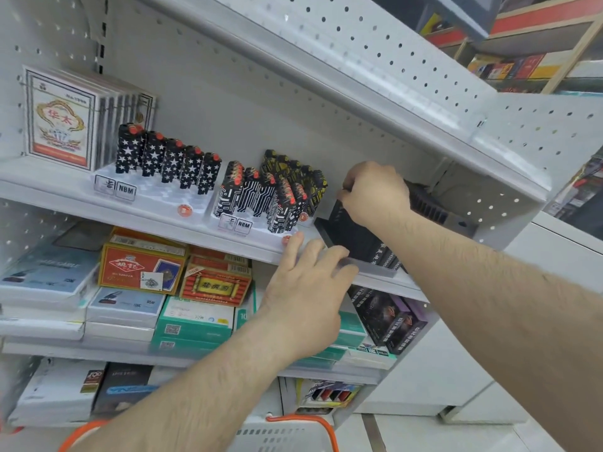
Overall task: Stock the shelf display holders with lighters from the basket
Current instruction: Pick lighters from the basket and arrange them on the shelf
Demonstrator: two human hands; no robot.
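Lighters (169, 161) in white holders, black holder (352, 233) half-hidden by right hand (375, 194)

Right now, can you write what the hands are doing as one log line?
right hand: grips black holder | left hand: fingers on shelf edge | basket: below

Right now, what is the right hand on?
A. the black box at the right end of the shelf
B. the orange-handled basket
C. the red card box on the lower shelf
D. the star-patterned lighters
A: the right hand grips the top of the black box, well clear of the star-patterned lighters at the left.
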